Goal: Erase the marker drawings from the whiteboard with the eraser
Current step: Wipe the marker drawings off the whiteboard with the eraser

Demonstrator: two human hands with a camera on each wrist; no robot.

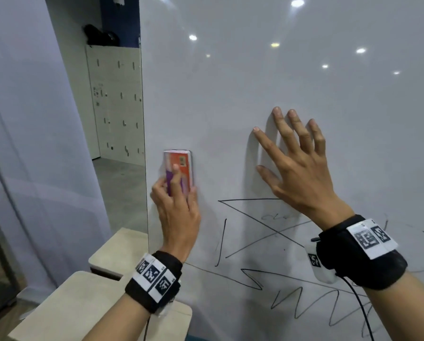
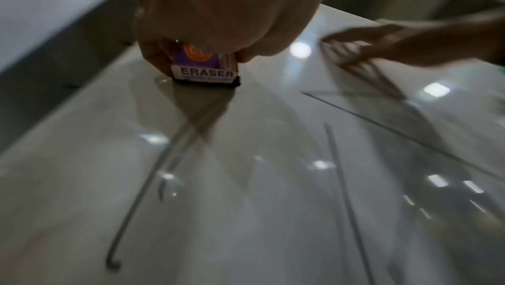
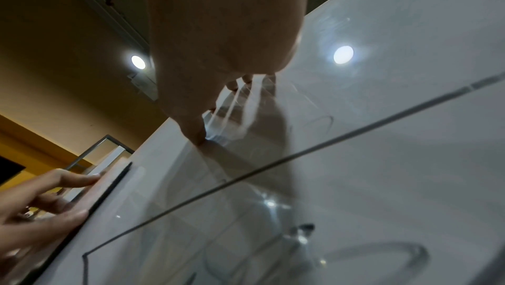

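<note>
Left hand (image 1: 176, 212) presses eraser (image 1: 180, 168) on whiteboard (image 1: 279, 82); no containers

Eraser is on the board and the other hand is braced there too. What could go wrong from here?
1. The right hand lies flat on the whiteboard just above the marker lines; its palm may smear them or block the wipe.
2. The eraser, held by the left hand, sits close to the board's left edge, above the drawing; a stroke leftward could slip off.
3. The wrist cable hangs over the lower zigzags and may drag through them.
</note>
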